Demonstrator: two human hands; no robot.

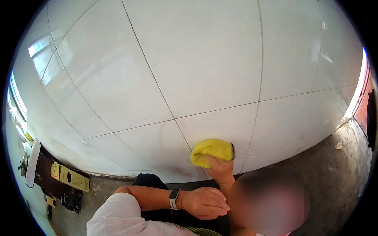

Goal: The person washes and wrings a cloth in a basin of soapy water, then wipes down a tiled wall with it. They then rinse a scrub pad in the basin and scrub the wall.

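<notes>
My right hand (220, 169) presses a folded yellow cloth (213, 152) against the lower part of a white tiled wall (212, 65). A dark edging shows on the cloth's right side. Smudges mark the tile just below and left of it. My left hand (205, 203) is curled closed near my right forearm, with nothing visible in it, and wears a smart band (174, 198) with a dark face on the wrist. Whether it touches the forearm I cannot tell. A blurred patch covers much of my right arm's upper part.
At the left a yellow cardboard box (71, 178) lies by dark brown furniture (45, 168). Below it is a black roller skate (72, 202). Bare concrete floor (322, 165) runs along the wall's foot. At the far right is a bright doorway edge (358, 91).
</notes>
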